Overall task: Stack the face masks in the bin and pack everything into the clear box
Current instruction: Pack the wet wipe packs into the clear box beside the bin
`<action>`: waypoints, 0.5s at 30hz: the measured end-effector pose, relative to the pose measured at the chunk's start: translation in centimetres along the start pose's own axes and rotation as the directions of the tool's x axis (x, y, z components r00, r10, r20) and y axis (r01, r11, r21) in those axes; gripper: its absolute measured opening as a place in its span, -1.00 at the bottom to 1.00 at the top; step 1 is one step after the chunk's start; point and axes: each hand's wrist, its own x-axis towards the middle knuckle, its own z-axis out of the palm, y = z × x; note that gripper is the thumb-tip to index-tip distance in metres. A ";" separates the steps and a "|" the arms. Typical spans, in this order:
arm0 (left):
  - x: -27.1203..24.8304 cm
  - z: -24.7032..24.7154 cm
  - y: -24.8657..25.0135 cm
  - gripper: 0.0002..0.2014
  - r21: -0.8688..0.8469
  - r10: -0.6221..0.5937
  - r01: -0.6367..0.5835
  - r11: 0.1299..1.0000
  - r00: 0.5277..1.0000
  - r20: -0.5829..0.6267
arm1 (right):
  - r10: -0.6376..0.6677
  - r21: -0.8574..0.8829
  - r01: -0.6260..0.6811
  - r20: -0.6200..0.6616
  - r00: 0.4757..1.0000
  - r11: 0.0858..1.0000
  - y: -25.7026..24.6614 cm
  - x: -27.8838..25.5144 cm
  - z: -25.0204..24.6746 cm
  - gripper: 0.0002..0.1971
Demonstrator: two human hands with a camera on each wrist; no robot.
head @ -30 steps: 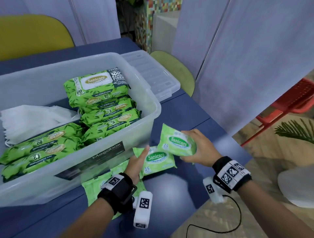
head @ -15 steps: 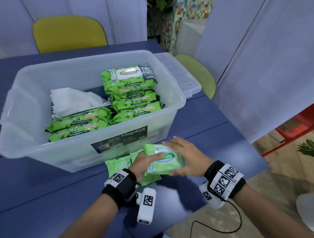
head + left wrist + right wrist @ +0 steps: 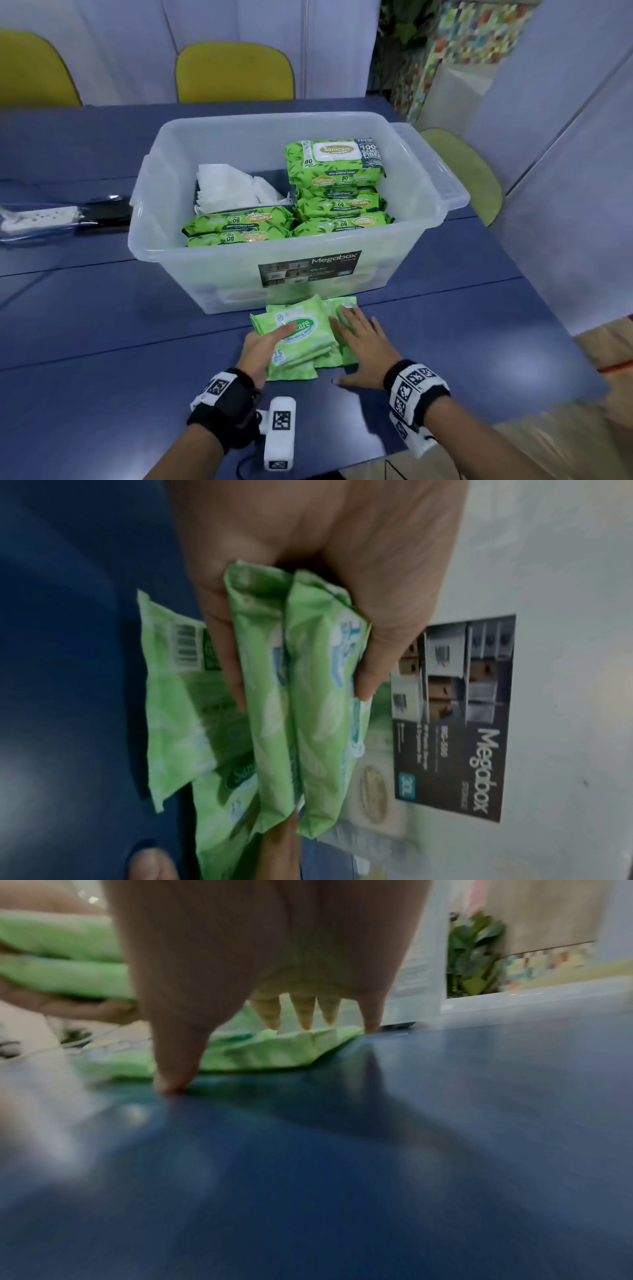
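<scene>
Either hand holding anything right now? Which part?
Left hand grips two small wipes packs by their near end, thumb on top. Right hand holds nothing; its fingers rest spread on another pack on the table.

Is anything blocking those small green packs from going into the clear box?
Only the box's near wall: the small wipe packs, gripped by the left hand, lie on the table in front of it. The clear box has no lid on.

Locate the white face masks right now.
Head view: the masks sit inside the clear box, at its back left, behind the left wipe packs and beside the taller wipe stack on the right.
</scene>
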 end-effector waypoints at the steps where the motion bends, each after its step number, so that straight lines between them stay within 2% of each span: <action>1: 0.2 -0.6 -0.2 -0.63 -0.022 -0.001 0.001 1.000 1.000 -0.012 | -0.041 -0.028 0.041 -0.004 0.999 0.999 -0.4 0.2 0.4 0.10; 3: 0.0 -1.2 -0.2 -0.68 -0.057 -0.007 0.007 0.998 1.000 -0.014 | -0.045 -0.082 0.036 -0.114 0.992 0.996 -1.1 0.2 0.5 -0.05; 5: -0.1 -1.7 -0.1 -0.68 -0.071 -0.013 0.012 0.997 1.000 -0.014 | 0.011 -0.091 -0.015 -0.052 0.999 0.996 -1.4 0.5 1.2 -0.06; 8: -0.2 -2.0 -0.1 -0.69 -0.089 -0.010 0.010 0.996 1.000 0.000 | 0.017 -0.180 -0.022 -0.031 0.999 0.983 -2.1 0.5 2.3 0.26; 9: -0.1 -2.0 -0.1 -0.70 -0.097 -0.012 0.011 0.995 1.000 -0.004 | 0.018 -0.168 -0.026 -0.050 0.999 0.985 -2.4 0.3 1.9 0.26; 13: -0.1 -1.9 -0.4 -0.69 -0.103 -0.012 0.010 0.995 1.000 -0.016 | 0.006 -0.103 -0.019 -0.118 0.993 0.994 -2.4 -1.3 -0.1 -0.05; 14: 0.0 -1.9 -0.4 -0.68 -0.109 -0.010 0.008 0.994 1.000 -0.017 | -0.049 -0.047 0.040 -0.197 0.979 0.998 -1.9 -1.8 -0.8 -0.20; 15: 0.0 -1.8 -0.5 -0.69 -0.116 -0.011 0.009 0.993 1.000 -0.023 | -0.018 0.056 0.034 -0.264 0.964 0.998 -1.1 -2.2 -1.1 -0.37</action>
